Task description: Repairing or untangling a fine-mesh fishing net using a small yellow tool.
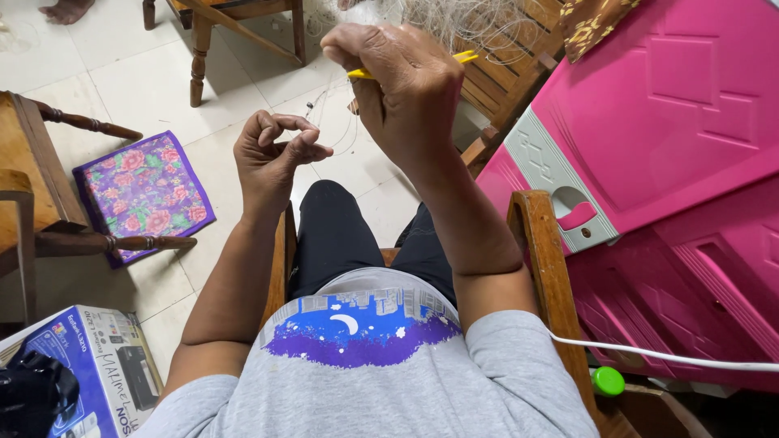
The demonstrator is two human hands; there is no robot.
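My right hand is raised in front of me, closed around a thin yellow tool that sticks out on both sides of the fist. My left hand is lower and to the left, with thumb and fingers pinched on a fine pale thread that runs up toward the right hand. A tangle of pale netting hangs over the wooden chair ahead. I sit in a wooden armchair, in dark trousers and a grey shirt.
A pink plastic cabinet stands close on the right. A purple floral cushion lies on the tiled floor by a wooden chair on the left. A blue and white box sits at bottom left. A white cable crosses at right.
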